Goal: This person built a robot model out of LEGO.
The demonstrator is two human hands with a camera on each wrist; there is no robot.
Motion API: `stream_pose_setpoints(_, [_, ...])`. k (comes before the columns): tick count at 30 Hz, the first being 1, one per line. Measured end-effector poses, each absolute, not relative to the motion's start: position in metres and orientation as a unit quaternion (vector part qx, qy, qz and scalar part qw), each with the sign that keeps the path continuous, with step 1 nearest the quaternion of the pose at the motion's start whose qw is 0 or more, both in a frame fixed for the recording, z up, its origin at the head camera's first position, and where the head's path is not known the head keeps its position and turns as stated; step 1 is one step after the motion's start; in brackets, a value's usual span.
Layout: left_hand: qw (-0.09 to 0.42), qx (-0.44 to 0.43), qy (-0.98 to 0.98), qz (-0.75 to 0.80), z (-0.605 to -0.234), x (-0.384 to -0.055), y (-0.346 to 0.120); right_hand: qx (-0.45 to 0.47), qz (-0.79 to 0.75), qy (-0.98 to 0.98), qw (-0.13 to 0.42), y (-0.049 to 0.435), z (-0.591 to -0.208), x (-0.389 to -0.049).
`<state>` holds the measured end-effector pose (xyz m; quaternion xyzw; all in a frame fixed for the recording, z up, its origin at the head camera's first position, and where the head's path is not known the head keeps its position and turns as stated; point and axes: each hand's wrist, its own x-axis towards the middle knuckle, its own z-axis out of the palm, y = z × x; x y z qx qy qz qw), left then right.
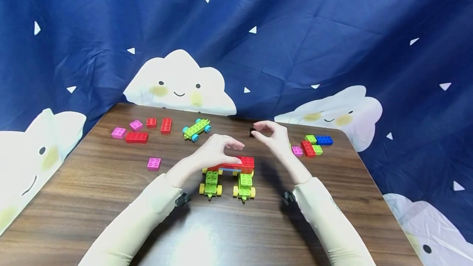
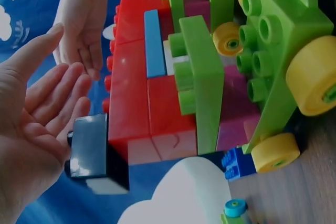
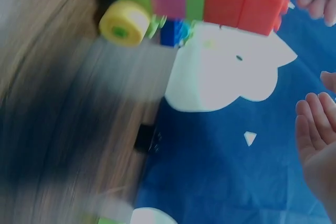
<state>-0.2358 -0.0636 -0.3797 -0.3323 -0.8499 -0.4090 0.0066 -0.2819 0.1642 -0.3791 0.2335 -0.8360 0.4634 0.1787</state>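
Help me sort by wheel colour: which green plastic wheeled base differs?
The green plastic base with blue wheels, standing alone beyond the left hand; the other bases show yellow wheels.

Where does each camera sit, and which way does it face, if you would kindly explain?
Head: worn on the head, looking forward and down at the table and brick build; left hand, right hand and sleeves show.
Left wrist: on that wrist, looking past the brick build towards the curtain; both hands show.
Right wrist: on that wrist, looking over the table towards the curtain; both hands show.
Shared: head and right wrist views both show a black brick on the table.
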Motion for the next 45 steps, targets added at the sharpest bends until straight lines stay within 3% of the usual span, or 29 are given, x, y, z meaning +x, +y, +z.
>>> stream_pose_setpoints(13, [-0.096, -0.293, -0.855, -0.417, -0.384, -0.242, -0.054, 0.199, 0.463, -0.855, 0.121, 0.184, -0.385, -0.32])
stream_pose_setpoints(16, [-0.095, -0.296, -0.86, -0.405, -0.385, -0.243, -0.054, 0.197, 0.461, -0.858, 0.113, 0.191, -0.401, -0.342])
stream_pose_setpoints(25, [-0.08, -0.299, -0.877, -0.368, -0.386, -0.243, -0.051, 0.207, 0.446, -0.866, 0.091, 0.195, -0.412, -0.367])
stream_pose_setpoints(45, [-0.062, -0.306, -0.886, -0.343, -0.389, -0.243, -0.051, 0.185, 0.367, -0.911, 0.0, 0.195, -0.437, -0.396])
